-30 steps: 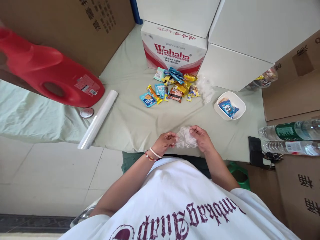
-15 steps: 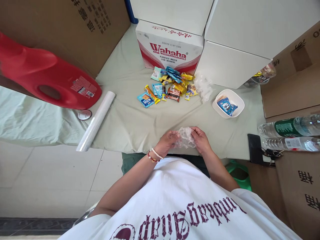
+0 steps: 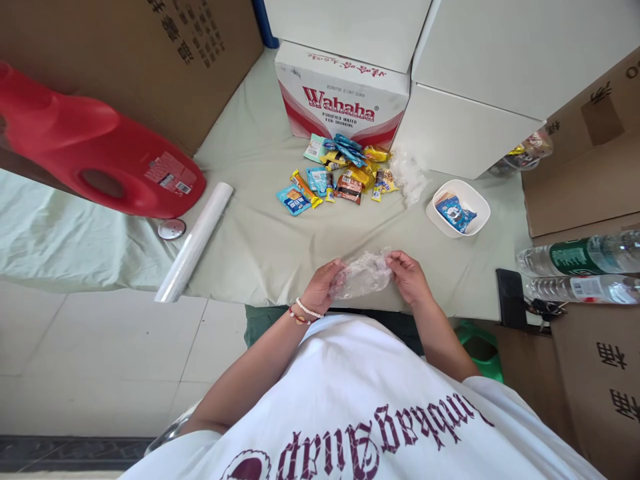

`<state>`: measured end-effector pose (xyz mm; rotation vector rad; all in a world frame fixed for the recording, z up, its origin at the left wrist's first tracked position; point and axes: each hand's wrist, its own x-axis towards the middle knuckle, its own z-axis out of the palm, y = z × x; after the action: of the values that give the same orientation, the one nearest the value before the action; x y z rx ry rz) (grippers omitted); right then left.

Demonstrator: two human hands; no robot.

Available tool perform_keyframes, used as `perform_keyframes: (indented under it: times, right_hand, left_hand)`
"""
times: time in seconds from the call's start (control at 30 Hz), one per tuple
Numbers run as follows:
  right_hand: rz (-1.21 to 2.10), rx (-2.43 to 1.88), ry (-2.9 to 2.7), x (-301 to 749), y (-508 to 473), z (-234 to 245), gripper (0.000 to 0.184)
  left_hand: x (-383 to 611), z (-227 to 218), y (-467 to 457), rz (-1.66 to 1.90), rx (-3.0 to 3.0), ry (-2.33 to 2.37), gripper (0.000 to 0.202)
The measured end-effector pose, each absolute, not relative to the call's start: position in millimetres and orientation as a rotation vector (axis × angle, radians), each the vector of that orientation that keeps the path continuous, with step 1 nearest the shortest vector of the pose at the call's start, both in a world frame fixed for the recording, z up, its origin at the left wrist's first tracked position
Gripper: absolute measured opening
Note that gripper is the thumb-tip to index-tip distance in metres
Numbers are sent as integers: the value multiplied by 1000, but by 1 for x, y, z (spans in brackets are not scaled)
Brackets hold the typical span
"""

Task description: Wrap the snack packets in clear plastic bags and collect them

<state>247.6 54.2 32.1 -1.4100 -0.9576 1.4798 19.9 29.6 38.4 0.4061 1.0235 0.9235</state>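
Observation:
A crinkled clear plastic cover [image 3: 363,275], thin and see-through, is stretched between my two hands just above the table's front edge. My left hand [image 3: 323,285] pinches its left end; a beaded bracelet and a red one circle that wrist. At the other end, the fingers of my right hand [image 3: 407,275] are closed on the plastic. Beyond them lies a pile of small wrapped snacks [image 3: 350,177] in blue, yellow and brown. More crumpled clear plastic [image 3: 410,175] rests beside the pile. A white bowl [image 3: 483,213] holds blue snack packets [image 3: 455,213].
A roll of clear film [image 3: 195,243] and a large red jug [image 3: 110,160] are at the left, near a small round lid [image 3: 171,229]. Behind the snacks stands a Wahaha carton [image 3: 345,93]. Plastic bottles [image 3: 580,255] and a black phone [image 3: 511,298] are on the right.
My hands have moved apart, and the bunched plastic between them has spread out wider and flatter. The snacks and the bowl have stayed in place.

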Motion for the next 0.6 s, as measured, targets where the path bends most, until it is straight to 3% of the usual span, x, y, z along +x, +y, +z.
perform_keyframes:
  times: [0.1, 0.27, 0.4, 0.6]
  right_hand:
    - [1576, -1341, -715, 262, 60, 40, 41]
    - [1510, -1211, -689, 278, 65, 47, 34]
    - [1451, -1225, -735, 282, 70, 42, 34]
    - [1049, -1498, -848, 274, 67, 42, 35]
  left_hand:
    - [8, 41, 30, 849, 354, 920, 60]
    - [4, 41, 30, 872, 435, 959, 44]
    - [3, 40, 32, 945, 382, 975, 52]
    - [-3, 50, 32, 1091, 472, 964, 58]
